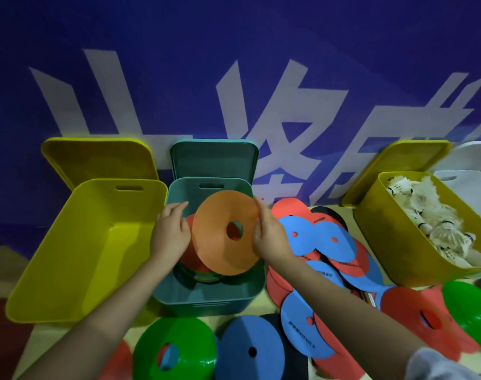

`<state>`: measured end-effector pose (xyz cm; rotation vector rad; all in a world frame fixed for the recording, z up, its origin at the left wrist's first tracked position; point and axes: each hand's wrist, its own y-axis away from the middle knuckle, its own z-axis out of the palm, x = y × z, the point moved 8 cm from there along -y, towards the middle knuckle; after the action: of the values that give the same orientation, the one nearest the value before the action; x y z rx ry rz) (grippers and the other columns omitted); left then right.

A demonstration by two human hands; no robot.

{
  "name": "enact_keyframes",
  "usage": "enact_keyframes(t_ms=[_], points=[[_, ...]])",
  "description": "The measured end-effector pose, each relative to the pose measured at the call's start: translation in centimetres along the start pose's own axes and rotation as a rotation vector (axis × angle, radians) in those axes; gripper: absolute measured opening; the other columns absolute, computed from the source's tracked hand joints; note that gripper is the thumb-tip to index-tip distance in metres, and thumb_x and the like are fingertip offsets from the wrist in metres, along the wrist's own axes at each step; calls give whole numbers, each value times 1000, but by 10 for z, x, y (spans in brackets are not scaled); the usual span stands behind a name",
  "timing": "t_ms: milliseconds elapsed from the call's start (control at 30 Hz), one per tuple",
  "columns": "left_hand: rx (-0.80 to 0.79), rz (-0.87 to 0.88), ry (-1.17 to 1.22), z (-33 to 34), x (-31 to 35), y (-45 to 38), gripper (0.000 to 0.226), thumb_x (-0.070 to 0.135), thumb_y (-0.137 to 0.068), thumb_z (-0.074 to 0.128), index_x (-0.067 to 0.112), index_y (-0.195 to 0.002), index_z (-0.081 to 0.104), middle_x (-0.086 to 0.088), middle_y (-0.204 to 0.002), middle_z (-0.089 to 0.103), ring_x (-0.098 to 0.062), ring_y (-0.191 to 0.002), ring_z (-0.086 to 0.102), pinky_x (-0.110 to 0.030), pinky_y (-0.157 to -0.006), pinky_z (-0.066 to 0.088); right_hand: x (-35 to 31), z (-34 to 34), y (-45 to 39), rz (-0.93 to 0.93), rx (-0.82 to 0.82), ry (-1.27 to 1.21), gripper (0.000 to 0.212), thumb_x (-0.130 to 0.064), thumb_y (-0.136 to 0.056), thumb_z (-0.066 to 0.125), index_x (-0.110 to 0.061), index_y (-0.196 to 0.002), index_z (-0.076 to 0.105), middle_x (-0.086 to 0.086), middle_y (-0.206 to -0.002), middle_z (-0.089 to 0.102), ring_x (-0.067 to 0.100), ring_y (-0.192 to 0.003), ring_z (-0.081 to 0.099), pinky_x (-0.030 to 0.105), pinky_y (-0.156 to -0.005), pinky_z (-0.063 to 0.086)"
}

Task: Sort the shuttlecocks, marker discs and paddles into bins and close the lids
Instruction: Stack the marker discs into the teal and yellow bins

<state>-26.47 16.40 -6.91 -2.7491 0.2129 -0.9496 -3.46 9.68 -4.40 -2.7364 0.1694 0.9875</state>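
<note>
Both my hands hold a stack of marker discs over the teal bin (206,300); the top orange disc (220,242) faces me, tilted. My left hand (169,234) grips the stack's left edge and my right hand (266,234) grips its right edge. More discs lie inside the teal bin under the stack. Blue and red paddles (316,242) are piled on the floor to the right. A yellow bin (384,231) at the right holds white shuttlecocks (426,215). Loose green (176,349), blue (250,349) and red (415,311) discs lie near me.
An empty yellow bin (82,250) stands left of the teal one. A yellow lid (96,157), a teal lid (214,157) and another yellow lid (404,165) lean on the blue wall behind the bins. A white bin (469,182) sits at the far right.
</note>
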Motion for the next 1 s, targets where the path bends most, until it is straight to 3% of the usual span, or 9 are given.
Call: enact_keyframes(t_ms=[100, 167, 267, 400, 500, 633, 733, 833, 1000], points=[[-44, -46, -65, -6, -14, 7, 49, 9, -93, 50, 8, -141, 41, -14, -140, 42, -33, -125, 43, -43, -102, 39, -12, 23, -12, 0, -69, 49, 65, -5, -95, 38, -25, -152, 15, 16, -113, 62, 31, -80, 61, 36, -63, 48], [-57, -79, -9, -7, -23, 11, 48, 8, -94, 47, 6, -142, 41, -12, -144, 39, -31, -127, 45, -40, -101, 42, -19, 40, -21, 12, -106, 61, 69, -5, -92, 38, -25, -153, 11, 16, -127, 54, 33, -91, 62, 40, -71, 51], [3, -141, 94, -16, -29, 11, 47, -1, -92, 43, 6, -139, 45, -12, -142, 44, -29, -123, 49, -36, -96, 43, -21, 68, -28, 67, -171, 89, 74, -8, -90, 44, -26, -153, 8, 16, -134, 46, 38, -102, 59, 47, -83, 50], [50, -258, 138, -20, -41, 13, 45, -1, -92, 44, 4, -136, 48, -18, -132, 53, -33, -117, 52, -37, -94, 41, -6, 99, -24, 128, -238, 140, 76, -13, -89, 51, -23, -152, 11, 16, -133, 46, 39, -102, 58, 43, -81, 46], [58, -268, 156, -19, -41, 13, 44, 1, -93, 44, 6, -137, 49, -16, -131, 55, -30, -118, 52, -34, -96, 41, 10, 121, -21, 149, -311, 172, 73, -17, -91, 49, -20, -152, 10, 17, -139, 43, 38, -111, 56, 42, -89, 46], [77, -277, 173, -19, -41, 13, 44, 2, -94, 44, 8, -137, 49, -13, -132, 55, -27, -119, 51, -30, -94, 41, 36, 146, -13, 290, -467, 192, 81, -21, -90, 54, -18, -152, 2, 18, -146, 30, 38, -125, 45, 47, -102, 39], [77, -281, 173, -19, -41, 13, 43, 3, -94, 44, 9, -136, 49, -13, -131, 55, -27, -118, 52, -30, -94, 40, 46, 143, -13, 361, -450, 292, 79, -18, -87, 54, -12, -151, 7, 20, -144, 28, 36, -133, 32, 48, -109, 33], [82, -276, 171, -23, -39, 15, 41, 2, -93, 45, 9, -133, 53, -13, -130, 55, -28, -117, 53, -31, -94, 41, 28, 132, -15, 274, -418, 240, 72, -16, -88, 50, -8, -149, 15, 22, -142, 31, 37, -132, 31, 41, -110, 30], [105, -69, 125, -38, -20, 47, 37, -3, -87, 50, 6, -120, 62, -13, -121, 57, -28, -112, 54, -34, -95, 43, -32, 74, 12, -51, -329, -28, 50, -14, -91, 50, -13, -140, 41, 14, -135, 46, 29, -119, 50, 35, -101, 40]])
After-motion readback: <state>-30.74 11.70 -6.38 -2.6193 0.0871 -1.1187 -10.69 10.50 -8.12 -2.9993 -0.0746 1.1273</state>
